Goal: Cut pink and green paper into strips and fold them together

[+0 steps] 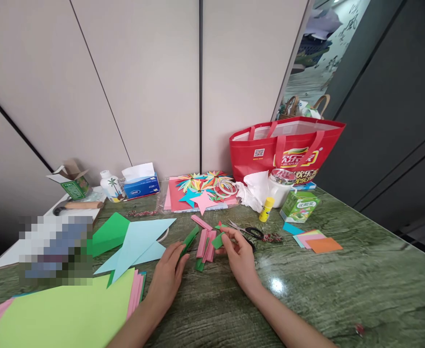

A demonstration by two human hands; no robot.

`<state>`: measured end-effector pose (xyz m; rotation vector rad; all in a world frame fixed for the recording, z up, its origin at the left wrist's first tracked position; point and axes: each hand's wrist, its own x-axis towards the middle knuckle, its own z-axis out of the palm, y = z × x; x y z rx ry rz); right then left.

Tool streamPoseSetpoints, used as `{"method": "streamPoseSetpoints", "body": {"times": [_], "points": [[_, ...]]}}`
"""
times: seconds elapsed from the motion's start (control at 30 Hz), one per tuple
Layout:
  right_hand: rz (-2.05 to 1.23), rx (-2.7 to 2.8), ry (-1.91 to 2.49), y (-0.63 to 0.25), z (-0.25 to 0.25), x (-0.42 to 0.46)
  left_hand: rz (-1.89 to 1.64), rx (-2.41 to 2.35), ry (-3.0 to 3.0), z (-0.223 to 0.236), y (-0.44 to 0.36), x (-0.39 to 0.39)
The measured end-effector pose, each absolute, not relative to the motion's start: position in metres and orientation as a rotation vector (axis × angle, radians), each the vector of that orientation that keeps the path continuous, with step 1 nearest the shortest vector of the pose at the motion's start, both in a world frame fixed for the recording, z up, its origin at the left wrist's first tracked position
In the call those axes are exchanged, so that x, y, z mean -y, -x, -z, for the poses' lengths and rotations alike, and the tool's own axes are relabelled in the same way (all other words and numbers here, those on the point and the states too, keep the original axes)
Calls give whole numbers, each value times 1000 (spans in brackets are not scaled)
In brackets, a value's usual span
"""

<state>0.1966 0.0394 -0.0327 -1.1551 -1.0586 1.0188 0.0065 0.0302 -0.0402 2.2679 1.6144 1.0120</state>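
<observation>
Pinching a green strip [191, 239], the left hand [168, 271] sits beside pink strips [201, 243] on the tabletop [306, 290]; the right hand [241, 263], its fingers closed on a green piece [218, 240], could snag the scissors [244, 229] by sliding sideways

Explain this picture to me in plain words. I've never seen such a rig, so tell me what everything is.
There is no machine: you see a person's two bare hands. The single picture comes from a camera worn on the head, looking forward and down. The left hand has its fingers on a green strip; the right hand holds a small green piece. Between them, pink strips lie on the table. Scissors and a glue stick are near the right hand, large paper sheets at the left. A red bag stands behind. The pixelated patch is unreadable.
</observation>
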Motion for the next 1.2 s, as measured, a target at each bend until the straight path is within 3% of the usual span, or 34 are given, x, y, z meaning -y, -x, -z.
{"method": "streamPoseSetpoints", "body": {"times": [0.3,0.57,0.77,1.2], "points": [[-1061,1092,1131,-193,39,-39,-1096,-1349,-2523,42,-5,-31],[-916,1224,1223,-195,39,-38,-646,-1083,-2776,28,-12,-24],[-685,1398,1324,-195,43,-38,-570,-1179,-2788,29,-14,-25],[-586,1652,1391,-194,49,-33,-443,-1363,-2786,35,-15,-26]]}}
